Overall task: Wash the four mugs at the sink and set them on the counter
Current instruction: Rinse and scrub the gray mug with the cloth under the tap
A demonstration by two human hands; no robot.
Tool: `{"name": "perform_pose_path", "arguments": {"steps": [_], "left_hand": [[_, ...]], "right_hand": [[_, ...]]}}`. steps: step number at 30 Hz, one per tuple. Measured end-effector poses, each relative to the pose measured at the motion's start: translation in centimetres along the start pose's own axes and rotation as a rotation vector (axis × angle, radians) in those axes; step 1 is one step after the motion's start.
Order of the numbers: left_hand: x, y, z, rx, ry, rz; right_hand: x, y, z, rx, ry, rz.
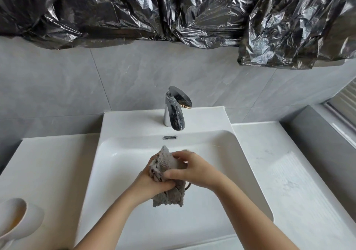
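Where the white sink (119, 192) dips below the chrome tap (174, 111), both hands meet around a grey cloth (163, 163) held above the basin. The left hand (154, 182) comes in from the lower left, and its grip is clenched on the cloth from below, with fingers curled tightly around the bunched middle. The right hand (194, 170) lies over the top. Its thumb presses the near side of the cloth while its fingers, slightly blurred, curl over the far side, so this grip also grasps the cloth. The two hands touch each other at the cloth. One crumpled end sticks up between them toward the tap, and the other end hangs down below the left hand. A small dark loop (187, 186) shows just under the right palm.

Only one mug (28, 222) is in view. It is white with an orange-brown stain inside, and it sits on the white worktop (48, 172) left of the sink, well apart from the hands and partly cut off by the frame edge. I cannot tell whether it is upright or tipped. No water is visible at the spout.

A chrome overflow slot (170, 138) sits in the basin's back wall. A white ribbed mat (292, 184) lies on the worktop to the right. Black plastic sheeting (173, 8) hangs over the grey tiled wall (57, 85).
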State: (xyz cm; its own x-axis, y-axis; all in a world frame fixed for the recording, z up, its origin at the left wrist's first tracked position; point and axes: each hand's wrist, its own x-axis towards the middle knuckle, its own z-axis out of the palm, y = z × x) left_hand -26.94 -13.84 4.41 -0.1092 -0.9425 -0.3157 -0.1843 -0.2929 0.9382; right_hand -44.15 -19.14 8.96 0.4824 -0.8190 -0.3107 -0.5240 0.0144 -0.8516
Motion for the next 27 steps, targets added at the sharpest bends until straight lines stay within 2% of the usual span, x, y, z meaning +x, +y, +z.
{"name": "perform_pose_path", "arguments": {"steps": [3,5,7,8,11,14,16,20,22,25,27], "left_hand": [[-0.3,-0.3,0.0,-0.199,0.013,-0.039],[-0.1,-0.2,0.0,-0.278,0.022,-0.052],[0.0,0.0,0.1,-0.311,0.007,-0.055],[0.1,0.2,0.2,-0.343,0.004,-0.070],[0.2,0.9,0.5,-0.541,0.018,-0.122],[0.3,1.4,-0.1,-0.707,0.132,-0.156],[0.5,1.6,-0.6,-0.621,0.192,-0.177],[0.8,1.5,-0.7,-0.289,0.280,-0.203],[0.8,1.4,-0.1,-0.215,0.268,-0.153],[0.3,1.5,0.9,-0.184,0.302,-0.223],[0.1,1.4,1.2,-0.181,0.320,-0.254]], "right_hand": [[-0.7,2.1,-0.4,0.348,0.153,0.137],[-0.8,3.2,0.3,0.542,0.060,0.249],[-0.9,3.6,1.3,0.774,-0.043,0.242],[-1.0,3.8,1.6,0.817,-0.067,0.200],[-1.2,4.1,2.1,0.764,-0.044,0.100],[-1.3,4.6,2.3,0.804,-0.035,0.065],[-1.5,4.7,1.9,0.836,-0.074,0.025],[-1.9,5.2,1.6,0.804,-0.122,-0.007],[-1.8,5.3,1.9,0.755,-0.009,0.040],[-1.2,4.8,2.4,0.658,0.235,0.080],[-0.8,4.7,2.3,0.614,0.359,0.025]]}}
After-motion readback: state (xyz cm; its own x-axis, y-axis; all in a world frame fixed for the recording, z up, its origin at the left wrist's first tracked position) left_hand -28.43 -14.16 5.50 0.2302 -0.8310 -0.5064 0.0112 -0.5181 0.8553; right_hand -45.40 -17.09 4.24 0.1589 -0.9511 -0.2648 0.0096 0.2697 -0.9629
